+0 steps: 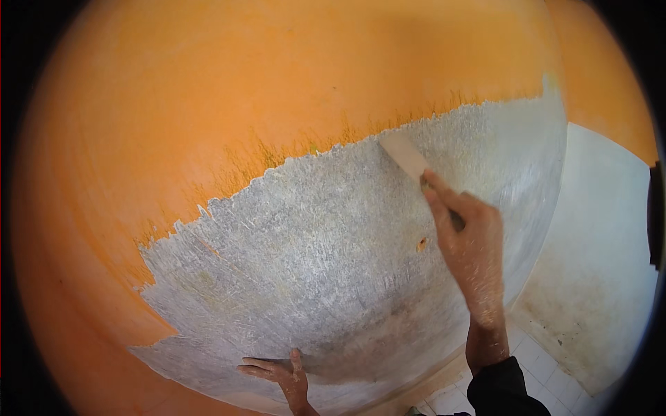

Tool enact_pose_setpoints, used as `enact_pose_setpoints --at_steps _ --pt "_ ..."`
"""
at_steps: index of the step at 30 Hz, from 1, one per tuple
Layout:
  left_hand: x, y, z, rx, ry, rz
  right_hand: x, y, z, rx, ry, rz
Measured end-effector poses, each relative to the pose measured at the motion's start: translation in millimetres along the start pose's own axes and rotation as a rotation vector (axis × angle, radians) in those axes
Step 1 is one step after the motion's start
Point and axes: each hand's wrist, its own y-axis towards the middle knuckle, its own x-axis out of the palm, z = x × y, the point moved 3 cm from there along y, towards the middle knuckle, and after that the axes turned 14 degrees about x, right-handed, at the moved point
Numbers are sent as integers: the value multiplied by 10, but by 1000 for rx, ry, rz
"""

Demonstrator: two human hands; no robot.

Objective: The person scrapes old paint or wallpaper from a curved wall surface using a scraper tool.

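Note:
My right hand (471, 229) grips a scraper or putty knife (405, 155) by its handle. The wide, pale blade lies on the bare grey part of the wall (312, 234), just below the ragged edge of the orange paint (234, 93). Lower down, my left hand (283, 372) rests on the grey surface with its fingers spread and nothing in it. Whitish dust or flecks cover my right wrist. A small orange-brown spot (421, 244) shows on the grey area left of my right hand.
Beyond the corner at right stands another wall, orange above and whitish below (598, 218), stained near its foot. White floor tiles (538, 361) lie at the bottom right. A dark object (656, 216) shows at the right rim.

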Motion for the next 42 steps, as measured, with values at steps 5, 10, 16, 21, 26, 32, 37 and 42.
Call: enact_pose_setpoints --at_steps 5,10,16,21,26,32,37,42 --pt "52 21 9 11 -7 -20 -74 64 -21 125 57 -32" --pt "-53 -35 -47 17 31 20 75 -150 50 -58 -36 -1" --pt "7 -22 -42 48 7 -12 -63 -95 -257 33 69 -17" --pt "-26 -58 -114 32 7 18 164 -395 -198 -98 -28 -36" --pt "36 -30 -99 63 14 -16 6 -165 -419 -20 89 -66" --pt "-17 -41 -117 9 -19 -26 136 -343 -449 -61 -7 -49" --pt "-19 23 -5 51 -44 -20 158 -354 -368 -91 -71 -34" --pt "-17 -20 -34 84 -53 -9 54 -216 -466 -61 71 -43"
